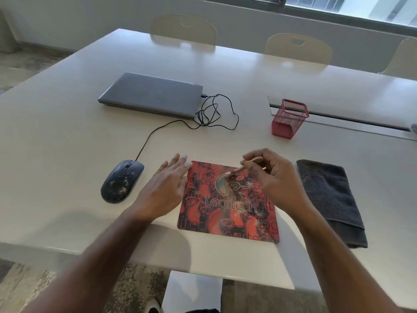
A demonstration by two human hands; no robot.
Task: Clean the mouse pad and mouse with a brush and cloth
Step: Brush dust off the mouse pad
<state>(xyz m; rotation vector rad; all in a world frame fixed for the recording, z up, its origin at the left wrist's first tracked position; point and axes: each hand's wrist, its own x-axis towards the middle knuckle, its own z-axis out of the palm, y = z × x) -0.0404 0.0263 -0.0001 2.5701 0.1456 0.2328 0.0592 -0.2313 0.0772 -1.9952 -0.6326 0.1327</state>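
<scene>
Lying flat near the front edge of the pale, smooth table [67, 136], the red and black printed mouse pad [228, 206] sits right before you, its surface carrying a grey "Logitech" wordmark and a teal and tan logo above it. Pale specks of dust or crumbs are scattered over the pad, thickest to the right of the logo and below the wordmark.

Your left hand [164, 188] lies flat with straight fingers, its fingertips at the pad's upper left corner and its palm along the left edge. Your right hand [270, 177] hovers over the pad's upper right part, fingers curled to pinch a thin, light-coloured brush [246, 166], whose tip points down towards the logo; the brush is blurred, so its bristles are hard to make out.

The black corded computer mouse [121, 180] rests on the table just left of your left hand, its shell speckled with pale grime. Its black cable [214, 111] runs up in a tangle to the closed grey laptop [151, 94] farther back. The dark grey folded cloth [331, 199] lies just right of the pad. A red mesh metal pen holder [290, 118] stands behind it, well apart.
</scene>
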